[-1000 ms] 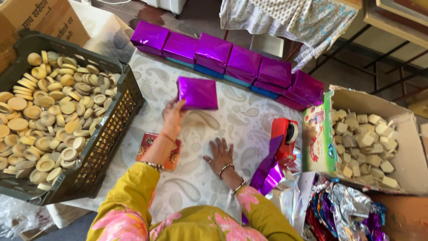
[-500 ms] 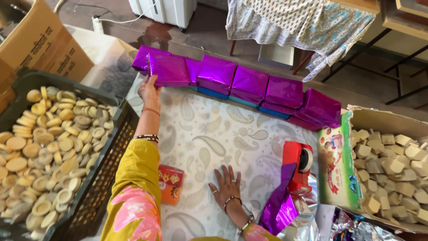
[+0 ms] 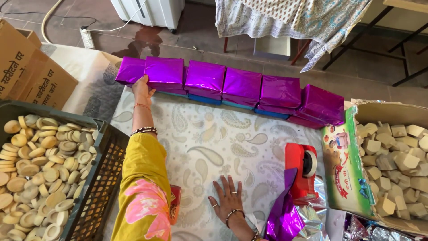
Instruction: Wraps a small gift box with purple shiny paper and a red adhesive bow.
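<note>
The left hand (image 3: 141, 87) reaches out flat to the row of purple wrapped boxes (image 3: 232, 85), its fingers laid against the lower edge of the second glossy packet (image 3: 164, 72) at the row's left end; it presses rather than grips. The boxes are squarish, foil-shiny and crinkled at the corners, standing edge to edge along the far side of the paisley cloth (image 3: 209, 138), some resting on blue packets beneath. The right hand (image 3: 227, 201) lies open, palm down with fingers spread, on the near part of that cloth, holding nothing (rings and bangles show on it). Just right of this hand, on the cloth's right margin, stands a red plastic tape dispenser (image 3: 301, 169) with a loose sheet of purple foil (image 3: 283, 214) draped against it. Left of the cloth sits a dark mesh plastic crate (image 3: 100, 178) heaped with pale round discs (image 3: 40, 165), smooth and biscuit-coloured. Right of the cloth an open cardboard carton (image 3: 352, 174) holds pale blocky cubes (image 3: 399, 156), matte and chalky.
</note>
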